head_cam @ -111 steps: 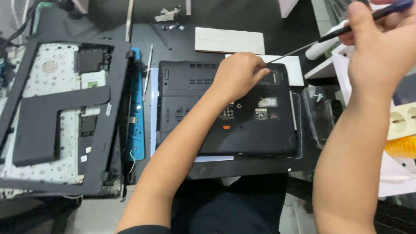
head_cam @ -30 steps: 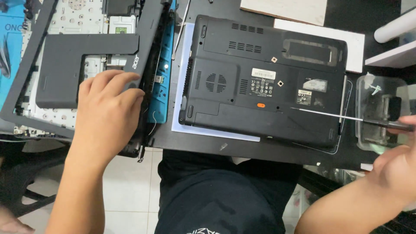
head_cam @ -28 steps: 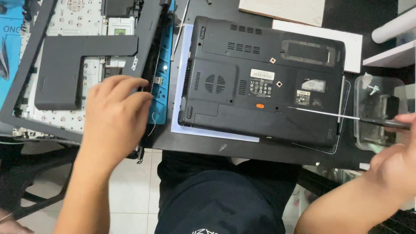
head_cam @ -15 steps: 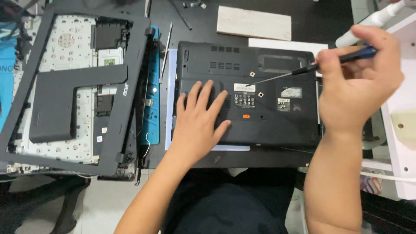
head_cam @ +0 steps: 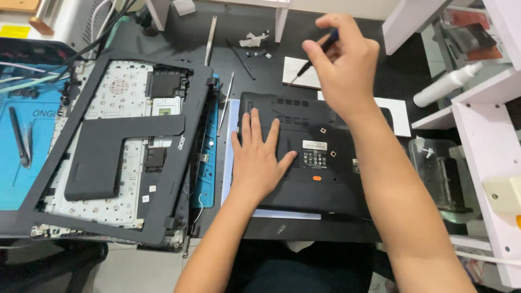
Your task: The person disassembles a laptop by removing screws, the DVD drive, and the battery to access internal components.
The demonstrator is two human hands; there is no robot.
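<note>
The left hand (head_cam: 260,163) was laid flat, fingers spread, on the underside of a black laptop (head_cam: 320,163) that was placed at the centre of the frame, base up, on a dark table (head_cam: 260,54). The right hand (head_cam: 342,59) was held above the laptop's far edge, in the upper middle of the frame, fingers pinched on the handle of a thin screwdriver (head_cam: 315,54); its tip was pointed down and to the left over a white card (head_cam: 301,76) and was not seated in any screw.

A dismantled laptop frame (head_cam: 119,152) was spread over a blue mat (head_cam: 21,163) at the left, and small loose parts (head_cam: 255,46) were scattered near the upper edge.

A slip was judged possible: with the tip brought down at a slant, the screw head could be missed and the plastic scratched. The loose parts could also be knocked away by the right forearm if it were swept across the table.
</note>
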